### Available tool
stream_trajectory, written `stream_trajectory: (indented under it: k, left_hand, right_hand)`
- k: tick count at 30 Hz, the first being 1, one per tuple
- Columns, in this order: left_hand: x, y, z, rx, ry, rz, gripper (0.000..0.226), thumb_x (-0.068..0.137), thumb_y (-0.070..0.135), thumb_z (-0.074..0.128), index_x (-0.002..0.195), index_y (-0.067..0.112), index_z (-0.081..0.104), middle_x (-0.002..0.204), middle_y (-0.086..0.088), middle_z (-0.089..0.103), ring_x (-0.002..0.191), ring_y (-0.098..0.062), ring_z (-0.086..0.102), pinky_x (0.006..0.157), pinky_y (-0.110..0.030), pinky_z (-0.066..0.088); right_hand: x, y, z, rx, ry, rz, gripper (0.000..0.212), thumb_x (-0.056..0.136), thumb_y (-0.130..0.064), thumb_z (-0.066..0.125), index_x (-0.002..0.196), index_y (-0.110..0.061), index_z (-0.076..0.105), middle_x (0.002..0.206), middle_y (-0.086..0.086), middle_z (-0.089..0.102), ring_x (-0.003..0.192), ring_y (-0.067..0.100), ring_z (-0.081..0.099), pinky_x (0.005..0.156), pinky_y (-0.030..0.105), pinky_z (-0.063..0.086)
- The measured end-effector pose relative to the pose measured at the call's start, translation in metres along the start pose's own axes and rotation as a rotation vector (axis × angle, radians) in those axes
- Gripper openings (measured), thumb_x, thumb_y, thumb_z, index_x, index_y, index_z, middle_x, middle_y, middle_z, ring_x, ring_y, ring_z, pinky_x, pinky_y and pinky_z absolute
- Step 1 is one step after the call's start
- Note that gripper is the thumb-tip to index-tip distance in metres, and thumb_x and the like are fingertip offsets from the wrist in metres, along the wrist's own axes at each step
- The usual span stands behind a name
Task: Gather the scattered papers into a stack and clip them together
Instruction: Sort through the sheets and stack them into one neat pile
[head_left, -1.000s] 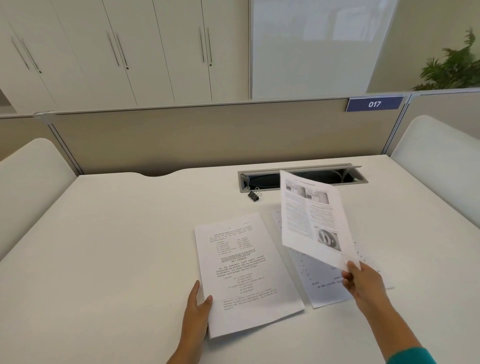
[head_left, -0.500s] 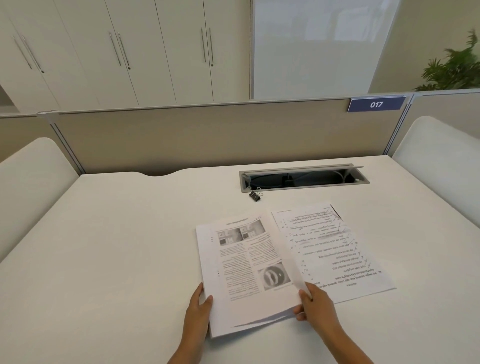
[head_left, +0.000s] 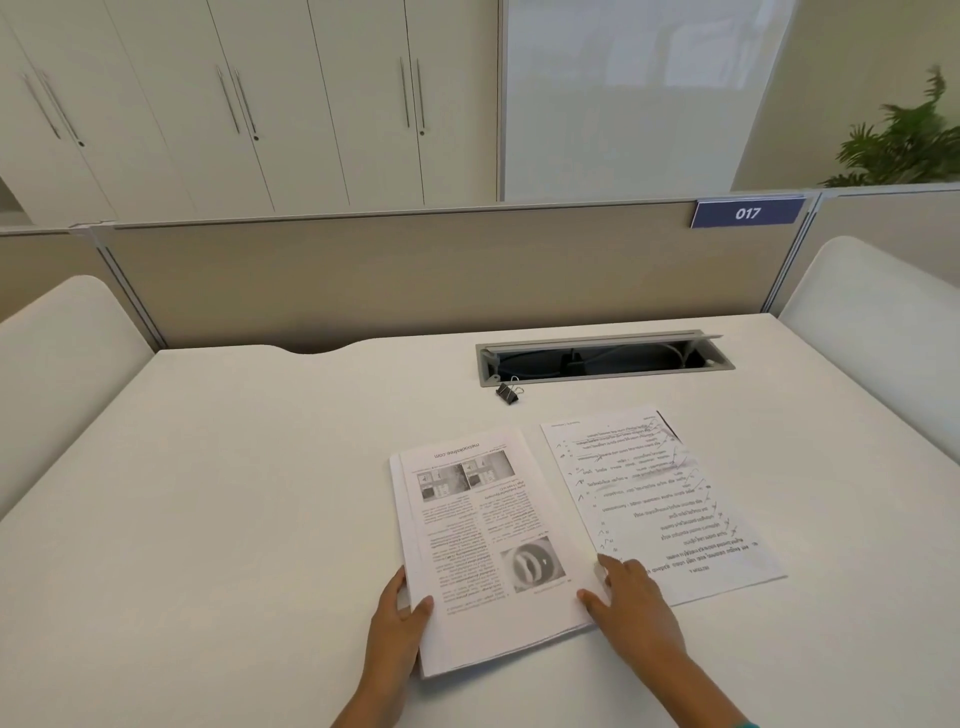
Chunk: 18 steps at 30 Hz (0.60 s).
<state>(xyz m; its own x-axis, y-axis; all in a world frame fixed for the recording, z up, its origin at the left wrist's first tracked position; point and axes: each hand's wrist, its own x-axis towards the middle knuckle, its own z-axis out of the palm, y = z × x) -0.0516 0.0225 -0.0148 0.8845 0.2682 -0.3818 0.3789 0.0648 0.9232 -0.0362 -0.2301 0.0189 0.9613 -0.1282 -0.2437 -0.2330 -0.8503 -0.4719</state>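
A small stack of printed papers (head_left: 483, 540) lies on the white desk (head_left: 234, 519), its top sheet showing photos and columns of text. My left hand (head_left: 397, 623) grips the stack's lower left edge, thumb on top. To the right lies a single sheet (head_left: 660, 499) with text and pen marks, flat on the desk. My right hand (head_left: 631, 603) rests with fingers spread, fingertips touching the lower left corner of that sheet and the stack's right edge. A black binder clip (head_left: 509, 392) sits farther back, apart from both hands.
An open cable tray (head_left: 602, 358) is set into the desk just behind the clip. A beige partition (head_left: 389, 275) with a sign reading 017 closes the far edge. White side panels (head_left: 878, 338) flank the desk left and right.
My right hand carried the photo sheet leftward, laid it on the stack and let go. It now rests at the corner of the marked sheet. My left hand stayed put.
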Motion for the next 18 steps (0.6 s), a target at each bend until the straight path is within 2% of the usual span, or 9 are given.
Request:
stream_trajectory:
  k: [4, 9, 14, 16, 18]
  left_hand:
    - [-0.001, 0.002, 0.000, -0.005, 0.004, -0.003, 0.052, 0.089, 0.005, 0.056, 0.138, 0.014, 0.039, 0.126, -0.015, 0.060, 0.102, -0.031, 0.062, 0.093, -0.041, 0.048]
    - [-0.001, 0.002, -0.001, 0.025, -0.009, 0.009, 0.054, 0.088, 0.002, 0.057, 0.138, 0.013, 0.038, 0.129, -0.012, 0.057, 0.101, -0.029, 0.061, 0.089, -0.036, 0.049]
    - [0.005, 0.005, -0.005, 0.036, -0.075, -0.035, 0.050, 0.087, -0.001, 0.057, 0.134, 0.012, 0.044, 0.130, -0.011, 0.056, 0.112, -0.032, 0.057, 0.098, -0.044, 0.046]
    - [0.006, 0.006, -0.008, 0.034, -0.104, -0.054, 0.042, 0.087, -0.001, 0.056, 0.127, 0.011, 0.049, 0.125, -0.013, 0.060, 0.106, -0.030, 0.060, 0.094, -0.041, 0.049]
    - [0.004, 0.007, -0.010, 0.051, -0.139, -0.030, 0.037, 0.088, 0.000, 0.056, 0.122, 0.013, 0.050, 0.117, -0.011, 0.063, 0.097, -0.022, 0.063, 0.084, -0.033, 0.052]
  right_hand:
    - [0.004, -0.003, 0.004, -0.100, -0.037, -0.070, 0.049, 0.093, -0.040, 0.043, 0.138, -0.022, 0.034, 0.130, 0.001, 0.041, 0.122, 0.018, 0.041, 0.099, 0.029, 0.041]
    - [0.008, -0.005, 0.006, -0.083, -0.045, -0.071, 0.047, 0.094, -0.040, 0.043, 0.137, -0.023, 0.035, 0.129, 0.002, 0.042, 0.121, 0.018, 0.041, 0.099, 0.030, 0.041]
    - [0.015, -0.002, 0.003, 0.022, -0.047, -0.032, 0.047, 0.092, -0.040, 0.048, 0.135, -0.022, 0.040, 0.128, 0.002, 0.046, 0.119, 0.017, 0.046, 0.098, 0.031, 0.043]
    - [0.021, 0.000, -0.002, 0.121, -0.058, 0.026, 0.047, 0.091, -0.037, 0.050, 0.134, -0.018, 0.043, 0.124, 0.004, 0.052, 0.113, 0.017, 0.051, 0.093, 0.028, 0.045]
    - [0.026, 0.000, -0.007, 0.226, -0.090, 0.072, 0.038, 0.092, -0.033, 0.050, 0.125, -0.016, 0.051, 0.118, 0.005, 0.058, 0.100, 0.017, 0.055, 0.075, 0.023, 0.050]
